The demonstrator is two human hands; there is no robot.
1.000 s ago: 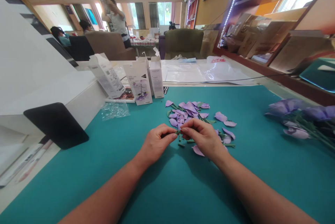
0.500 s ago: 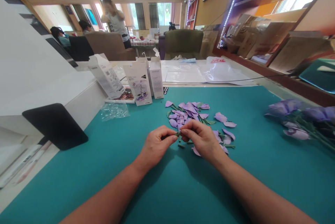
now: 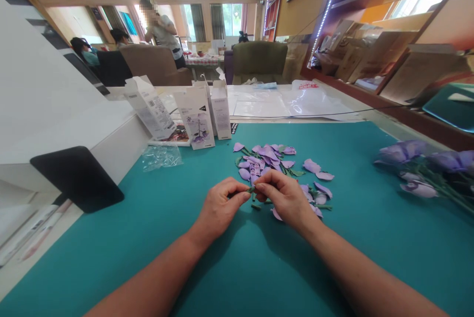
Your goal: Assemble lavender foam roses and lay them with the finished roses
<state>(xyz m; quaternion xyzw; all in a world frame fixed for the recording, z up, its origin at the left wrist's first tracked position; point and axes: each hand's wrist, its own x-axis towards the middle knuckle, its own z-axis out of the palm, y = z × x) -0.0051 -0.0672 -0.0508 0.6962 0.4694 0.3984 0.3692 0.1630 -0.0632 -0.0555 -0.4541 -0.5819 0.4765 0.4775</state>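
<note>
My left hand [image 3: 224, 203] and my right hand [image 3: 283, 196] meet fingertip to fingertip over a green mat [image 3: 148, 248]. Both are closed in a pinch on a small green stem piece [image 3: 251, 190], mostly covered by the fingers. Just beyond them lies a pile of loose purple petals [image 3: 272, 152] with some green leaf and stem parts. More pale purple petals [image 3: 320, 198] are scattered beside my right hand, partly hidden by it. A short green stem piece [image 3: 256, 207] rests on the mat below my fingertips.
Opened white boxes [image 3: 196, 119] stand at the back left, with a crumpled clear plastic bag [image 3: 162, 157] before them. A black tablet-like panel [image 3: 77, 178] leans at left. Purple flowers on stems [image 3: 418, 188] lie at right. Across the room a person [image 3: 165, 33] stands behind chairs.
My hands keep almost the same pose, still pinching the green piece. In the background, the standing person has turned and shifted slightly.
</note>
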